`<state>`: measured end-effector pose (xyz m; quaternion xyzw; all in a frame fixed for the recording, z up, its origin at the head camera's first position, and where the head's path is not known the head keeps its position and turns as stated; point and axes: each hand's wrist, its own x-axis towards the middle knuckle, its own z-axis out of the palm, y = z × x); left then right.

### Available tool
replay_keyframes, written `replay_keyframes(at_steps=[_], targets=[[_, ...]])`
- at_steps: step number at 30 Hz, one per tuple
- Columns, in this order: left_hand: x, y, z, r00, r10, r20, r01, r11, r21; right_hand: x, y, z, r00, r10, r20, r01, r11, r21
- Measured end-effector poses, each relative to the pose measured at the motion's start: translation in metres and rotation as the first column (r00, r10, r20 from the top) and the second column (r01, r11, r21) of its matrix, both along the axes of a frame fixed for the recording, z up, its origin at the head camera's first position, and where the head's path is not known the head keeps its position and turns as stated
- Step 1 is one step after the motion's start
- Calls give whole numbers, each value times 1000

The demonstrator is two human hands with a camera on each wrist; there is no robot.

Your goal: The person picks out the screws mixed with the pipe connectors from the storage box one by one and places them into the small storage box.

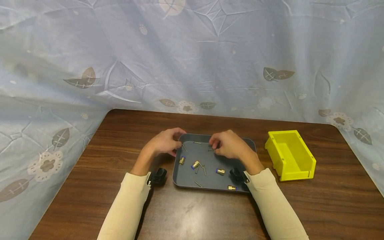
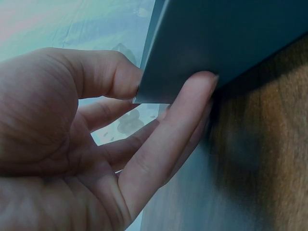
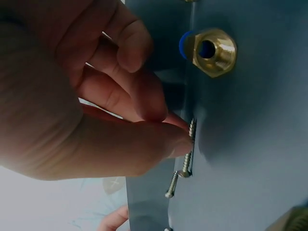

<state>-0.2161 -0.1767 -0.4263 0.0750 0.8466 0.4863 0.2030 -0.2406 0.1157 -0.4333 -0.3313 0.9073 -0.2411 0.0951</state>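
Observation:
A shallow grey tray lies on the table, with several screws and several brass fittings with blue rings scattered in it. My left hand grips the tray's far left corner, thumb at the rim and fingers against the outer wall, as the left wrist view shows. Over the far part of the tray, my right hand pinches a screw between thumb and fingertip, close to the tray floor. A second screw lies just beside it. In the right wrist view a brass fitting is near the fingers.
A yellow bin stands on the brown wooden table, to the right of the tray. Behind the table hangs a patterned cloth. Each wrist carries a small black camera.

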Motion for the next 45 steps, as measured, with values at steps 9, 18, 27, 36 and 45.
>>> replay_keyframes(at_steps=[9, 18, 27, 36, 45], targets=[[0, 1, 0, 1000, 3, -9, -3, 1000, -10, -1, 1, 1, 1000, -17, 14, 16, 999, 30], [0, 1, 1, 1000, 0, -4, 0, 1000, -4, -1, 1, 1, 999, -4, 33, 2, 998, 63], [0, 0, 1, 1000, -4, -5, 4, 1000, -12, 0, 0, 2, 996, 9, 84, -12, 999, 35], [1, 1, 3, 1000, -2, 9, 2, 1000, 0, 1, 0, 3, 997, 31, 66, -32, 999, 14], [1, 1, 4, 1000, -1, 3, 1, 1000, -10, 2, 2, 8, 998, 28, 64, -28, 1000, 3]])
